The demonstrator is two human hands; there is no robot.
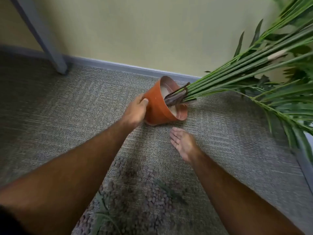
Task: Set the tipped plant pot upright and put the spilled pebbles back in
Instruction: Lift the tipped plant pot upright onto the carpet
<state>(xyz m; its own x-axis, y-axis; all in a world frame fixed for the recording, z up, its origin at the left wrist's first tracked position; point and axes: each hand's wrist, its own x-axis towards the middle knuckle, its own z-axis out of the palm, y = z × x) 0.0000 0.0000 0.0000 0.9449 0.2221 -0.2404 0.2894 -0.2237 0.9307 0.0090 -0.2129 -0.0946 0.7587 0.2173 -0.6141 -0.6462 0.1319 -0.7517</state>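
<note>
Closest to me, the spilled pebbles (144, 189) lie in a brown patch on the carpet (67, 102) between my two forearms, with a few loose green leaves (171, 192) lying among them. Past that patch, my right hand (183, 144) hovers just above the carpet, open and empty, fingers spread a little and blurred, near the pot's lower rim but not touching it. Further on, my left hand (137, 112) is clamped on the base end of the pot (157, 107), thumb on top of its side and fingers wrapped round behind where I cannot see them. That pot is orange plastic and it is tilted far over, its mouth facing right and slightly toward the wall, the low edge of the rim resting on the carpet. Inside I see a pale filling and dark brown stem bases. From the mouth the plant (245, 72) shoots out to the right in a bundle of long green stalks, fanning into leaves that reach the picture's right edge. Behind it all run the grey baseboard (118, 65) and the pale yellow wall (135, 31), and a grey furniture leg (42, 34) stands at the far left.
</note>
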